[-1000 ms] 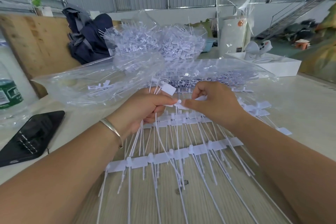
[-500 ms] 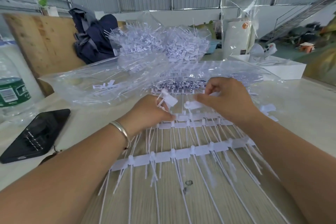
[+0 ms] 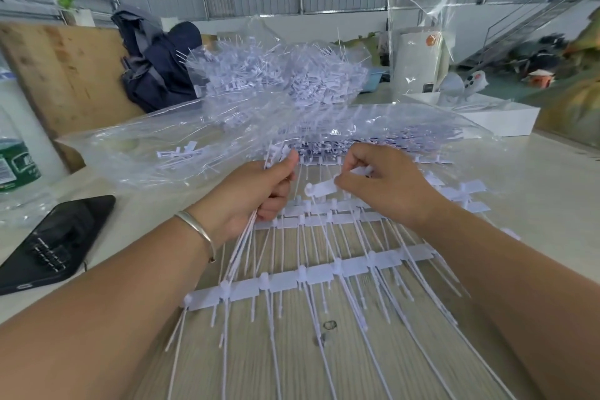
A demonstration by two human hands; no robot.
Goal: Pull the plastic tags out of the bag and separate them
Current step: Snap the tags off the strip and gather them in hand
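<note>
Warehouse, pale table (image 3: pixel 535 191). Clear bag (image 3: pixel 181 146) behind, mouth toward worker for reach. Left hand (image 3: pixel 256 195) clenched round freed tags (image 3: pixel 279 153); right hand (image 3: pixel 386 185) pinching single tag (image 3: pixel 319 188) off joined strip (image 3: pixel 292 282).

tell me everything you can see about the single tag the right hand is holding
The single tag is white plastic, with a flat rectangular label and a small round knob at its left end. It lies roughly level, raised above the rows of tags on the table, knob end pointing toward the left hand. The right hand pinches its right end between thumb and fingers, hiding that part. Whether a thin tail hangs from it cannot be told. The left hand does not touch it.
</note>
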